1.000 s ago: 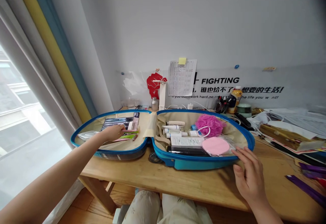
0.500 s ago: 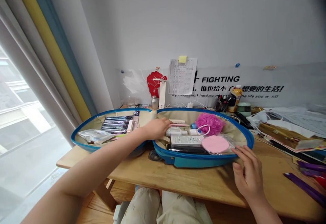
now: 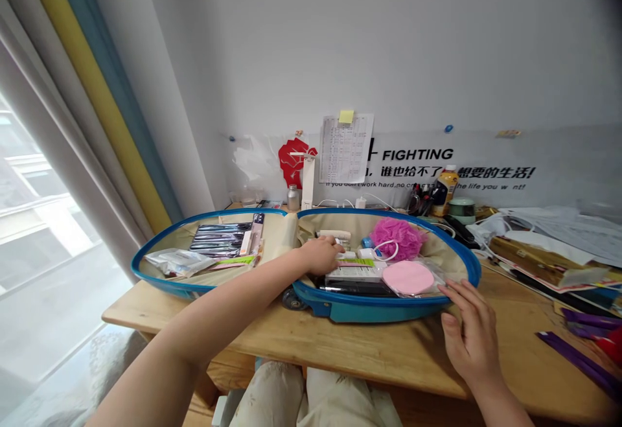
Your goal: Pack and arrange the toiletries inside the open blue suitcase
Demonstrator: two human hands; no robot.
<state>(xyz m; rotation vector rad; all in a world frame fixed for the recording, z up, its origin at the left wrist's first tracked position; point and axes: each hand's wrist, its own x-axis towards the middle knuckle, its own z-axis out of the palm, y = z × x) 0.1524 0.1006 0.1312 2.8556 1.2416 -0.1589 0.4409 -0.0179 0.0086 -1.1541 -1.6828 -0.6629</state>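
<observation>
Blue hard-shell suitcase (image 3: 389,307) lies opened flat on the wooden desk (image 3: 379,352). It reaches from the desk's left edge past its middle, with two beige-lined halves side by side.

Our left hand (image 3: 321,253) reaches into the right half with its fingers curled downward. The fingertips are at the end of a slim green-and-pink packet (image 3: 358,262), which rests on a flat white box (image 3: 357,273). We cannot tell whether the hand grips the packet or only touches it. A cream tube (image 3: 335,234) lies just beyond the hand, with a bright pink bath puff (image 3: 392,236) beside it. A round pink pad (image 3: 407,277) in a clear bag sits nearer us.

Our right hand (image 3: 469,339) lies flat on the desk, fingers spread, holding nothing. Its fingertips touch the suitcase's near right rim, towards the desk's near edge.

In the left half we see a pack of dark brushes (image 3: 221,238), a second green packet (image 3: 239,260) and a clear plastic bag (image 3: 177,260). An orange bottle (image 3: 442,192) stands by the desk's far edge, and loose papers (image 3: 549,239) cover the right end.
</observation>
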